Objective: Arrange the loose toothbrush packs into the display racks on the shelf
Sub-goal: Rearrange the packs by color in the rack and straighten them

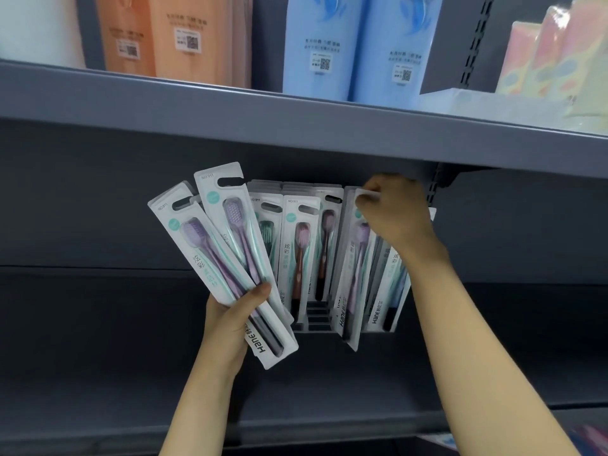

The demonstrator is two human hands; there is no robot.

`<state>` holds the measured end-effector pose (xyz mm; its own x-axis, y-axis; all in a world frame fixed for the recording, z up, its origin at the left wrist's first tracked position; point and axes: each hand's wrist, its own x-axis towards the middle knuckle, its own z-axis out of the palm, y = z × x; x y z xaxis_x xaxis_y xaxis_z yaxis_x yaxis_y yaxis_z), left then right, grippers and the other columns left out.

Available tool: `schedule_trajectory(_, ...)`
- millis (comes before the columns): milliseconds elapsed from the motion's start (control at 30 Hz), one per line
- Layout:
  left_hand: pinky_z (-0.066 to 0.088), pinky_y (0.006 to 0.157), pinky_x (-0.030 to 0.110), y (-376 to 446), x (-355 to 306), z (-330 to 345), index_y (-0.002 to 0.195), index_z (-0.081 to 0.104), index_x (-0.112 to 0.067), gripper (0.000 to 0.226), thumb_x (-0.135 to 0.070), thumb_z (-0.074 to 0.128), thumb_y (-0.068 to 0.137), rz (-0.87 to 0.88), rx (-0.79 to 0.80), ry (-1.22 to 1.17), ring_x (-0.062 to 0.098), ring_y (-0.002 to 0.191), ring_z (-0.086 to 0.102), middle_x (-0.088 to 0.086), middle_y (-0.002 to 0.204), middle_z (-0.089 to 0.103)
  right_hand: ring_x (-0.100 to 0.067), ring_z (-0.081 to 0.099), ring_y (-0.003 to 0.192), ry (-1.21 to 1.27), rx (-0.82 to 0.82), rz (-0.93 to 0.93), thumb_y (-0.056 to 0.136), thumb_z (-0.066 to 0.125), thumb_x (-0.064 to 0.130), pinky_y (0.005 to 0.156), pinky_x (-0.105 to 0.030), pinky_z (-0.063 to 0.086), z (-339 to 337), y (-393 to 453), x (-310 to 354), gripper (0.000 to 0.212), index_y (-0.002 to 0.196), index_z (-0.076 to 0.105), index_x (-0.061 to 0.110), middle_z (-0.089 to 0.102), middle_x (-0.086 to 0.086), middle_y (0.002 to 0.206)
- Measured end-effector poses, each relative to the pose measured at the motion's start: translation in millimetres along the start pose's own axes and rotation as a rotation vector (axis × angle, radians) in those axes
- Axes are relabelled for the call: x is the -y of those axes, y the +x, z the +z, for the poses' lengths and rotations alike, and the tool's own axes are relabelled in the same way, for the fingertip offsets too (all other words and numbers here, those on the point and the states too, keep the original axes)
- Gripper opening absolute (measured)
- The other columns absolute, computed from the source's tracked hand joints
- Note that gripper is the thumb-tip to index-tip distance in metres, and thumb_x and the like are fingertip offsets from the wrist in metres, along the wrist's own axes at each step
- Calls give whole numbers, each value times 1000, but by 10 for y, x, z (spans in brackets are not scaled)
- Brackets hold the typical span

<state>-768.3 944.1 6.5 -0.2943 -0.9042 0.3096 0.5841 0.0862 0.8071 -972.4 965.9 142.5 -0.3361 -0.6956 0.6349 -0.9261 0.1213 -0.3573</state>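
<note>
A person's left hand [230, 327] grips two purple toothbrush packs [227, 258] by their lower ends, thumb pressed across the front, the pair fanned apart and tilted to the left just in front of the left side of the grey display rack [317, 319]. The right hand [394, 212] reaches to the top of a purple toothbrush pack [353, 258] at the rack's right side, its fingers curled around the pack's upper edge; that pack leans with its bottom end hanging lower than the rack's front lip. Inside the rack stand more packs, upright and close together: a green-brush pack [268, 232] toward its left, partly hidden behind the fanned pair, brown-brush packs [301, 255] in its middle, and a light-coloured pack [388, 291] at its far right, beneath the right forearm (the printing reads "Hane" and "NO.911" on several cards). An open slot with dark dividers shows at the rack's centre front. The rack sits on a dark grey shelf [98, 324] against the back panel. Directly above the rack runs the grey edge of the upper shelf [230, 113], carrying orange pouches [177, 37] up and to the rack's left, blue pouches [355, 44] above it, and pastel-patterned packages [556, 51] to its upper right.
</note>
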Motion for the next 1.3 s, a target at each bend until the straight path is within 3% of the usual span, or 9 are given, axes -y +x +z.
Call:
schedule_trajectory(233, 56, 56, 47, -4, 49, 29, 114, 56, 1, 46, -8, 68, 71, -27, 4, -18, 42, 60, 66, 20, 77, 65, -26, 60, 72, 29, -1, 46, 82, 47, 10, 63, -31, 50, 43, -88, -97, 19, 86, 66, 9, 68, -8, 79)
schedule_trajectory(400, 56, 55, 34, -20, 26, 76, 106, 61, -7, 41, -9, 69, 65, -37, 51, 41, 26, 64, 71, 8, 74, 71, -28, 59, 67, 111, 41, 10, 82, 51, 10, 62, -31, 49, -22, -128, -32, 16, 79, 65, 4, 65, -12, 70)
schedule_trajectory(567, 59, 74, 31, -3, 40, 37, 105, 71, -20, 60, -26, 83, 46, -81, 103, 73, 25, 98, 70, 11, 103, 73, -5, 56, 68, 336, 220, -37, 87, 60, 16, 57, -7, 37, -75, -174, 94, 12, 90, 71, 11, 64, 9, 74)
schedule_trajectory(700, 58, 82, 37, -3, 69, 16, 98, 75, -21, 51, -24, 78, 48, -122, 181, 89, 26, 100, 69, 14, 105, 72, -12, 62, 89, 442, 279, -73, 89, 61, 23, 77, -25, 44, -22, -187, 150, 14, 98, 70, 17, 68, 4, 93)
schedule_trajectory(833, 57, 69, 26, -24, 77, 37, 102, 70, -15, 58, -22, 77, 45, -125, 221, 93, 23, 91, 72, 11, 94, 75, 6, 52, 59, 565, 368, -123, 89, 62, 24, 65, -19, 43, 47, -188, 209, 7, 93, 67, 20, 61, 17, 76)
schedule_trajectory(1033, 58, 70, 34, 5, 56, 15, 109, 67, -9, 83, -34, 93, 33, -90, 201, 110, 30, 93, 70, 12, 97, 73, 10, 54, 54, 672, 354, -91, 91, 59, 26, 54, -8, 42, 109, -222, 304, 10, 96, 66, 20, 62, 22, 69)
schedule_trajectory(1167, 59, 70, 37, 4, 61, -29, 97, 75, -22, 66, -34, 93, 34, -46, 121, 40, 27, 91, 71, 10, 98, 73, 4, 59, 68, 780, 95, 49, 94, 54, 27, 64, -10, 45, 123, -189, 280, 9, 96, 62, 26, 65, 11, 84)
schedule_trajectory(1233, 59, 67, 39, -2, 42, -74, 95, 75, -23, 60, -36, 93, 40, -22, 99, 10, 28, 86, 71, 10, 95, 73, -8, 60, 75, 594, -108, 29, 95, 52, 19, 70, -14, 45, 125, -120, 215, 12, 95, 64, 20, 67, 6, 86)
schedule_trajectory(1300, 57, 55, 36, -31, -22, -64, 95, 71, -16, 33, -15, 78, 62, -5, 74, -17, 26, 69, 72, 9, 80, 72, -21, 62, 84, 314, -191, -40, 94, 50, 16, 76, -26, 49, 152, -16, 153, 18, 100, 67, 13, 69, -4, 94)
